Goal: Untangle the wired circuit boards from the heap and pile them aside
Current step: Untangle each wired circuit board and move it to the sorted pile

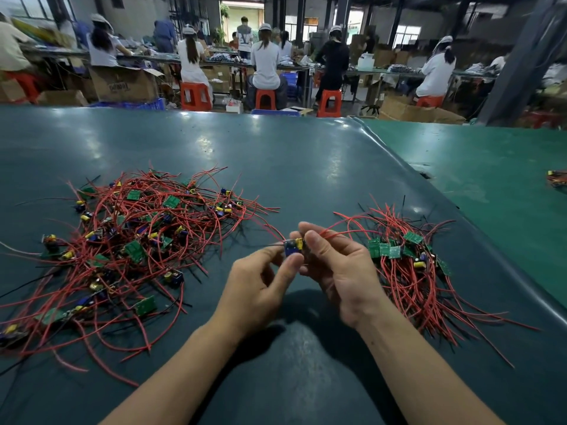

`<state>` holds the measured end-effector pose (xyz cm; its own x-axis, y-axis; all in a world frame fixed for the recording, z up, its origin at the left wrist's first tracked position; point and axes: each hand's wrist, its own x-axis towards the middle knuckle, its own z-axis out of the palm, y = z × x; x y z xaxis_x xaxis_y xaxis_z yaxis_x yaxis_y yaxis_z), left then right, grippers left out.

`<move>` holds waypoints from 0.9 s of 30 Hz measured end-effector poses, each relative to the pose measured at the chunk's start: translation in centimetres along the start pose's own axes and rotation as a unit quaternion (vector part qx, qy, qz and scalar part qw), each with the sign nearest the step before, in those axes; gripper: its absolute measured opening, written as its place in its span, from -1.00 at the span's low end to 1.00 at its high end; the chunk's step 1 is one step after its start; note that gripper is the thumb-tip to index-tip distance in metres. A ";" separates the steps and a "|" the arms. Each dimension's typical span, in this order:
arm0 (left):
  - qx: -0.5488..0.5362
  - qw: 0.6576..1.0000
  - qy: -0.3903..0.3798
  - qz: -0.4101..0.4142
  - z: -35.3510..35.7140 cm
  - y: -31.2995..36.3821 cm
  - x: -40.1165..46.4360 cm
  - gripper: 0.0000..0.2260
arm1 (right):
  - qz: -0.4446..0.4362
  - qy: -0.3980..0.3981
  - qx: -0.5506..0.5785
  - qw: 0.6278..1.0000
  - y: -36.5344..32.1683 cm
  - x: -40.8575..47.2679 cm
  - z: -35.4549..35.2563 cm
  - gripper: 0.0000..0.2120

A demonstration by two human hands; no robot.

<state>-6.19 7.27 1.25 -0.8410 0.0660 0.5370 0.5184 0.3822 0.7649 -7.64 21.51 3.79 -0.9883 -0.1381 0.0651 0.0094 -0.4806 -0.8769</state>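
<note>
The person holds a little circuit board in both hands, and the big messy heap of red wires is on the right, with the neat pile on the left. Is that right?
Not quite. The head view shows both hands, left hand and right hand, holding the little circuit board, but the big messy heap is on the left, and the neat pile is on the right.

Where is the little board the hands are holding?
In the head view, the small circuit board is pinched between the left hand and right hand, above the table, between the tangled heap and the sorted pile.

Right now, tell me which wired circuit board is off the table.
The small board pinched between both hands, left hand and right hand, at centre. Every other board lies in the tangled heap or the sorted pile.
</note>
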 end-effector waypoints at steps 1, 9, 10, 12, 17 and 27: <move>-0.044 0.999 0.018 -0.021 0.1 -0.1 0.2 -0.76 | -0.006 0.004 -0.018 1.000 0.2 0.0 0.1 -0.84; -0.246 0.957 0.099 -0.115 0.3 -0.2 1.0 -0.87 | -0.062 -0.030 -0.108 0.992 0.6 0.1 -0.3 -0.76; -0.282 0.943 0.109 -0.140 0.1 -0.3 1.3 -0.88 | -0.070 -0.041 -0.146 0.986 0.5 0.1 -0.7 -0.69; -0.382 0.899 0.111 -0.183 -0.3 -0.3 1.5 -0.90 | -0.086 -0.052 -0.192 0.976 0.2 0.1 -1.0 -0.58; -0.492 0.836 0.063 -0.235 -0.9 0.3 1.4 -0.90 | -0.121 0.044 -0.199 0.971 0.4 0.5 -1.2 -0.70; -0.422 0.856 -0.110 -0.279 -0.7 1.0 1.1 -0.70 | 0.024 -0.085 -0.136 0.987 0.7 0.0 -1.0 -0.74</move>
<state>-6.48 7.09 2.83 -0.9548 0.2973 -0.0044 -0.1238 -0.3843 0.9149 -7.81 22.06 2.74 -0.9476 -0.3096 0.0787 -0.0080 -0.2234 -0.9747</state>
